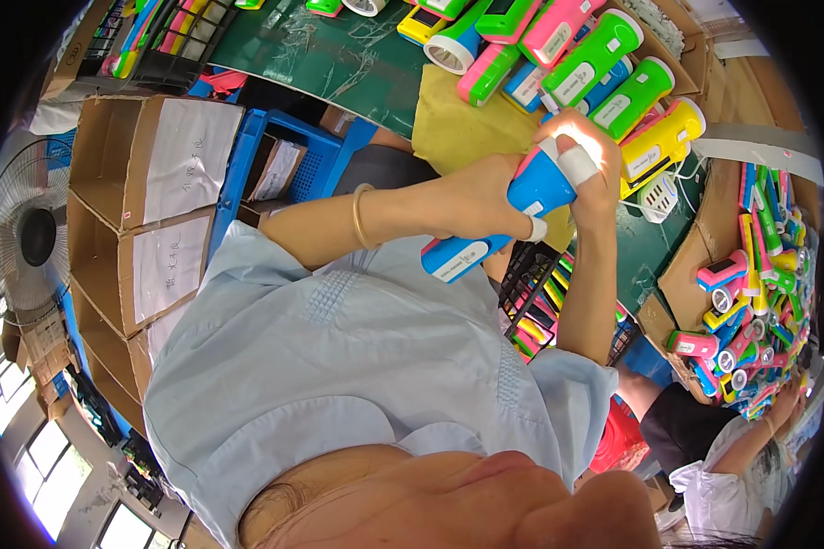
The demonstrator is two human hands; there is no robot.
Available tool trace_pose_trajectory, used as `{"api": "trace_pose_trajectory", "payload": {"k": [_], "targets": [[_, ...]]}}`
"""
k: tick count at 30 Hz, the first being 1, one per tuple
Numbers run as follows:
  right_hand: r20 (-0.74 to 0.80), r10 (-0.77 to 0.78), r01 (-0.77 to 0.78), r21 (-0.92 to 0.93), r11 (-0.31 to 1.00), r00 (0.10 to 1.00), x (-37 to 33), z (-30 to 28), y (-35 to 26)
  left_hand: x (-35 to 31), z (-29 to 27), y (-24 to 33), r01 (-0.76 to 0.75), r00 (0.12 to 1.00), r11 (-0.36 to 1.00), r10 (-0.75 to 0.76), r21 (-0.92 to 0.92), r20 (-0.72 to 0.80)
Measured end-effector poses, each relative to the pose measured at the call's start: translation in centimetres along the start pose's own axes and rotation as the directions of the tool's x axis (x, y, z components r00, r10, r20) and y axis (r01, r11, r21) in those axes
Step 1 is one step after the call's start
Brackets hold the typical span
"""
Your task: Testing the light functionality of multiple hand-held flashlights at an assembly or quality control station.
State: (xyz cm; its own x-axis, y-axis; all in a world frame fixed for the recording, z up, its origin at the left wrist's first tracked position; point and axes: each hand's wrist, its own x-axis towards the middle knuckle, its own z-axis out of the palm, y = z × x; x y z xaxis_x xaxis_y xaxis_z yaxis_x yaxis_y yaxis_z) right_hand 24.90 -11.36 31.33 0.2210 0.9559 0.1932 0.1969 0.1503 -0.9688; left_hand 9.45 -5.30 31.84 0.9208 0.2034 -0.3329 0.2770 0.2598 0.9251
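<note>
A blue flashlight [537, 188] with some pink on it is held tilted in front of my chest, its lit head up and to the right. My left hand [482, 194] is closed round its body, with a white wrap on one digit. At the bright head my right hand [601, 188] is closed too, and its thumb, also wrapped in white, presses close to the lens. Glare hides part of the right fingers. Just beyond lie several flashlights [590, 62] in green, pink, yellow and blue, beside a yellow cloth [449, 128].
A green worktable [284, 50] runs behind the hands, with a white power strip [657, 198] at right. A large carton [691, 274] overflows with flashlights, near a co-worker [714, 457]. At left stand cardboard compartments [110, 220], a blue crate [316, 151] and a fan [37, 236].
</note>
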Motion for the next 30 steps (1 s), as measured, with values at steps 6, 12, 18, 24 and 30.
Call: {"api": "trace_pose_trajectory", "payload": {"k": [6,12,18,24,30], "targets": [[-0.039,0.250,-0.239,-0.456,0.857,0.968,0.6,0.3,-0.6,0.6,-0.5,-0.8,0.011,0.995,0.959,0.018,0.284,-0.100],[-0.495,-0.108,-0.061,-0.312,0.948,0.862,-1.0,1.0,-0.7,1.3,-1.7,0.3,-0.028,0.999,0.990,0.025,-0.135,-0.028],[-0.512,0.144,-0.356,-0.344,0.869,0.847,-6.1,3.5,2.0,1.8,-2.3,1.5,0.037,0.999,0.863,-0.029,-0.505,0.024],[-0.431,-0.155,-0.104,-0.519,0.848,0.889,-7.7,4.0,5.4,1.9,-1.4,1.0,0.078,0.995,0.795,-0.025,-0.601,0.097],[-0.475,-0.121,-0.118,-0.443,0.889,0.872,-7.3,4.3,4.8,1.9,-1.1,0.7,0.074,0.995,0.726,-0.003,-0.683,0.104]]}}
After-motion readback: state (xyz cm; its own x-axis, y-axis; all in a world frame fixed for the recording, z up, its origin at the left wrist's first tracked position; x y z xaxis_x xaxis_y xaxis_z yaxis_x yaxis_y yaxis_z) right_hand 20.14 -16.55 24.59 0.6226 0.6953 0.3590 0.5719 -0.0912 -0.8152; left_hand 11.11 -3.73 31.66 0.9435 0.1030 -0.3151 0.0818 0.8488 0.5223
